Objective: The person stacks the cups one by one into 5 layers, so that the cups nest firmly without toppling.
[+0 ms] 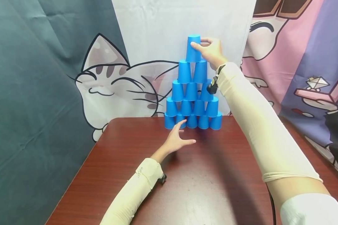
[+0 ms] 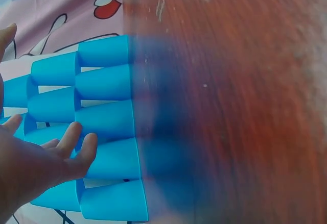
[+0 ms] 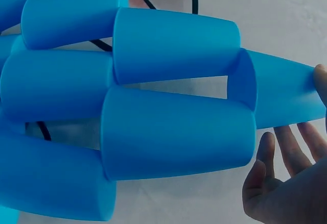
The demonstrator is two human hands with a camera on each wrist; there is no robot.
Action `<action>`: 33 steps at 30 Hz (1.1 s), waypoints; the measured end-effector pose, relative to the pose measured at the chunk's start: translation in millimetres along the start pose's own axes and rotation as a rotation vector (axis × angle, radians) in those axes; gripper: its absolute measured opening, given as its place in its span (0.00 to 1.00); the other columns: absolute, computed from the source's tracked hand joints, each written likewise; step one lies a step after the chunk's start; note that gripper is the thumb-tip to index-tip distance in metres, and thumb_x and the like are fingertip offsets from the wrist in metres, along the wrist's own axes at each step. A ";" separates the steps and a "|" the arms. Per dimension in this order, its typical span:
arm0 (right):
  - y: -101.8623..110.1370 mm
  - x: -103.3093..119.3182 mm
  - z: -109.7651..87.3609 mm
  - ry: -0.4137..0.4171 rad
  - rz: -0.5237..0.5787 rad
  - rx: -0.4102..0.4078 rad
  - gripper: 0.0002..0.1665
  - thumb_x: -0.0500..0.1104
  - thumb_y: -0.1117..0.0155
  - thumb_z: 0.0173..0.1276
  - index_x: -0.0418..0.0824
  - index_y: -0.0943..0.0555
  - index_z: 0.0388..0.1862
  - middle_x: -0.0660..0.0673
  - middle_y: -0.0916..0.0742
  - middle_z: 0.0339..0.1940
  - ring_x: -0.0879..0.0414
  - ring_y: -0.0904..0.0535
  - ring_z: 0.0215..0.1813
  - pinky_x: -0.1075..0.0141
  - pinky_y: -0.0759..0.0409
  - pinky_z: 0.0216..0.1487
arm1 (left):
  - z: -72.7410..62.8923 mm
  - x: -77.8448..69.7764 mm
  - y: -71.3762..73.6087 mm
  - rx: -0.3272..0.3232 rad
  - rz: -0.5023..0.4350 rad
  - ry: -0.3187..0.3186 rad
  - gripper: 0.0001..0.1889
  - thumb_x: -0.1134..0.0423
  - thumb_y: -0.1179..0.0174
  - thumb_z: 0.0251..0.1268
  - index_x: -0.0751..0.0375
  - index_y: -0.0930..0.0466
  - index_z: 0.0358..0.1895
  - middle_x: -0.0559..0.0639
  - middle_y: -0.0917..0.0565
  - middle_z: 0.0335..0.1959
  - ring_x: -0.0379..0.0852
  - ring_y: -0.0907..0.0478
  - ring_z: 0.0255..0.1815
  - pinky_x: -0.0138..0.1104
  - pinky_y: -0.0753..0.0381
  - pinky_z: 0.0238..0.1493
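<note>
A pyramid of upside-down blue plastic cups stands in several rows at the table's far side. My right hand grips the single top cup between thumb and fingers. In the right wrist view, that top cup has its rim at the bases of the two cups below; whether its full weight rests there I cannot tell. Low in front of the pyramid, my left hand holds nothing, thumb and fingers spread apart. In the left wrist view its fingers overlap the lower cups from the camera's side.
The brown wooden table reaches back to a hanging cloth with cartoon cats, close behind the cups. A dark cable runs beside my right arm. Small dark wrist cameras sit on both sleeves.
</note>
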State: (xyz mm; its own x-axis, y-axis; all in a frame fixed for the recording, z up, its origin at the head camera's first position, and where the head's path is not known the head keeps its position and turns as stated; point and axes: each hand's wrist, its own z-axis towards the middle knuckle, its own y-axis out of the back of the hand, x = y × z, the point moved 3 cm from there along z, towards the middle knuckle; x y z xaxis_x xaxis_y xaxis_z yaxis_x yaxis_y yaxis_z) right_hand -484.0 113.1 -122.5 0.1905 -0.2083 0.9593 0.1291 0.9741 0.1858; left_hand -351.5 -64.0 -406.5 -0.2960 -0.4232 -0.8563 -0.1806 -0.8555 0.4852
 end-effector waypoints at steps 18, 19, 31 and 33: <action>35.3 -58.1 -27.3 0.149 -0.128 0.055 0.49 0.63 0.32 0.63 0.52 0.39 0.78 0.45 0.31 0.76 0.48 0.37 0.75 0.50 0.37 0.73 | 11.7 -9.8 23.9 -0.126 -0.042 0.022 0.48 0.42 0.32 0.58 0.41 0.50 0.79 0.57 0.41 0.76 0.61 0.35 0.70 0.59 0.24 0.56; 36.7 -63.9 -30.7 0.156 -0.125 0.056 0.49 0.63 0.31 0.62 0.52 0.38 0.78 0.44 0.31 0.75 0.47 0.37 0.75 0.49 0.37 0.72 | 11.8 -11.3 26.5 -0.129 -0.074 0.021 0.48 0.43 0.32 0.59 0.42 0.50 0.79 0.57 0.41 0.77 0.62 0.36 0.71 0.59 0.24 0.57; 58.1 -128.9 -86.0 0.170 -0.131 0.043 0.45 0.61 0.28 0.61 0.54 0.33 0.75 0.39 0.23 0.67 0.41 0.32 0.70 0.42 0.32 0.67 | 15.8 -15.3 43.8 -0.158 -0.166 0.019 0.46 0.45 0.33 0.60 0.41 0.49 0.79 0.58 0.43 0.77 0.61 0.37 0.72 0.56 0.25 0.60; 58.0 -142.3 -97.1 0.165 -0.130 0.055 0.44 0.60 0.29 0.62 0.53 0.33 0.75 0.39 0.22 0.65 0.41 0.30 0.68 0.42 0.30 0.65 | 15.5 -11.8 44.6 -0.154 -0.163 0.040 0.46 0.46 0.32 0.60 0.42 0.48 0.79 0.58 0.44 0.78 0.61 0.37 0.72 0.57 0.26 0.60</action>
